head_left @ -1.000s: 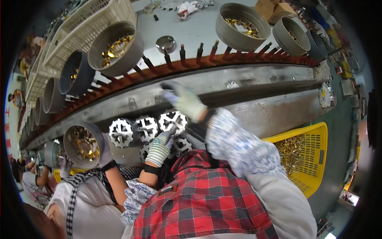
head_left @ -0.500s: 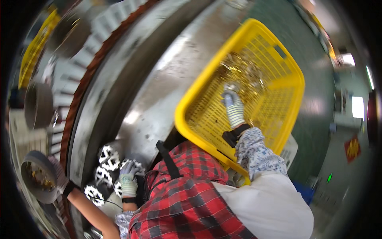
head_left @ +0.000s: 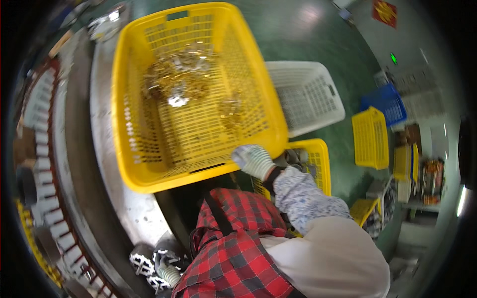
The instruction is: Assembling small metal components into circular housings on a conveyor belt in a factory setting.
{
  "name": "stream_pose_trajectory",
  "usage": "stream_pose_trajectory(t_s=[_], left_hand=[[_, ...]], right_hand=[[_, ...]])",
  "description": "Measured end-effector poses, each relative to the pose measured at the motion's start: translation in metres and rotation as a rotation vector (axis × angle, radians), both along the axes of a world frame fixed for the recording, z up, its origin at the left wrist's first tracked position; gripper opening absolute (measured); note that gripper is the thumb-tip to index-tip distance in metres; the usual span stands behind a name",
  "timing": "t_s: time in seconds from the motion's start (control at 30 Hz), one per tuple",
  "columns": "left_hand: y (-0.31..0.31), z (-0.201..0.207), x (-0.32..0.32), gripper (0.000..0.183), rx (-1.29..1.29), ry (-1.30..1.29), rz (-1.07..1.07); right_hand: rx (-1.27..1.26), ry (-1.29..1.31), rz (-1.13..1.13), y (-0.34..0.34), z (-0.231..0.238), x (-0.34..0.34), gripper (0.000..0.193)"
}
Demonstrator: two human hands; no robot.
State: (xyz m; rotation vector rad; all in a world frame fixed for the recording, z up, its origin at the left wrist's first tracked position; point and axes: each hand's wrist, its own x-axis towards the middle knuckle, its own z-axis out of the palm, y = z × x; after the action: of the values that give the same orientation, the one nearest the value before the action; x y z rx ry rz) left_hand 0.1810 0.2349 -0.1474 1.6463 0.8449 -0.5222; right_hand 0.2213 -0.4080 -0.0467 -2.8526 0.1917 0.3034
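My right hand (head_left: 254, 162), in a striped glove, is over the near right rim of a large yellow basket (head_left: 164, 185); motion blur keeps me from seeing whether its fingers grip the rim. Thin gold shiny pieces (head_left: 186, 69) lie in a tangled heap inside the basket, with a bright silver piece (head_left: 177, 98) at the heap's near edge. Down at the left, my gloved left hand (head_left: 168, 272) has its fingers around a black round part (head_left: 170, 248) with a white cut-out pattern. Similar parts (head_left: 142, 264) stand beside it.
A metal ledge (head_left: 144, 213) runs along the left, beside a curved slatted conveyor (head_left: 54, 198). White (head_left: 304, 97) and smaller yellow (head_left: 323, 166) baskets stand right of the large one. More yellow (head_left: 370, 139) and blue (head_left: 385, 105) crates are farther right.
My right hand has drawn back from inside the basket to its near rim. The silver piece that was at its fingers lies in the basket. The view has swung right; another person's hand has left it.
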Motion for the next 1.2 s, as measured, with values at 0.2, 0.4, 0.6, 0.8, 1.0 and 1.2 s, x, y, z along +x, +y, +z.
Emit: stream_pose_trajectory(t_s=[0.2, 0.4, 0.6, 0.8, 1.0, 1.2], left_hand=[[-0.019, 0.060, 0.088, 0.045, 0.441, -0.181, -0.533], [-0.107, 0.076, 0.131, 0.034, 0.501, -0.751, -1.064], [-0.453, 0.111, 0.059, 0.026, 0.157, -0.960, -1.839], [-0.671, -0.048, -0.100, 0.030, -0.363, -0.113, -1.768], [-0.784, -0.208, -0.192, 0.043, -0.325, 0.563, -1.094], [-0.780, -0.351, -0.209, 0.054, -0.124, 0.678, -1.077]], right_hand=[[0.101, -0.251, -0.236, -0.028, 0.022, -0.007, 0.028], [0.172, -0.779, -0.244, -0.027, 0.001, -0.019, 0.026], [0.394, -1.111, -0.424, -0.046, -0.010, -0.126, 0.029], [0.511, -0.458, -1.375, -0.105, -0.170, -0.346, 0.032], [0.384, -0.003, -1.518, -0.184, -0.315, -0.458, 0.071], [1.154, -0.313, -1.626, -0.277, -0.454, -0.464, 0.099]])
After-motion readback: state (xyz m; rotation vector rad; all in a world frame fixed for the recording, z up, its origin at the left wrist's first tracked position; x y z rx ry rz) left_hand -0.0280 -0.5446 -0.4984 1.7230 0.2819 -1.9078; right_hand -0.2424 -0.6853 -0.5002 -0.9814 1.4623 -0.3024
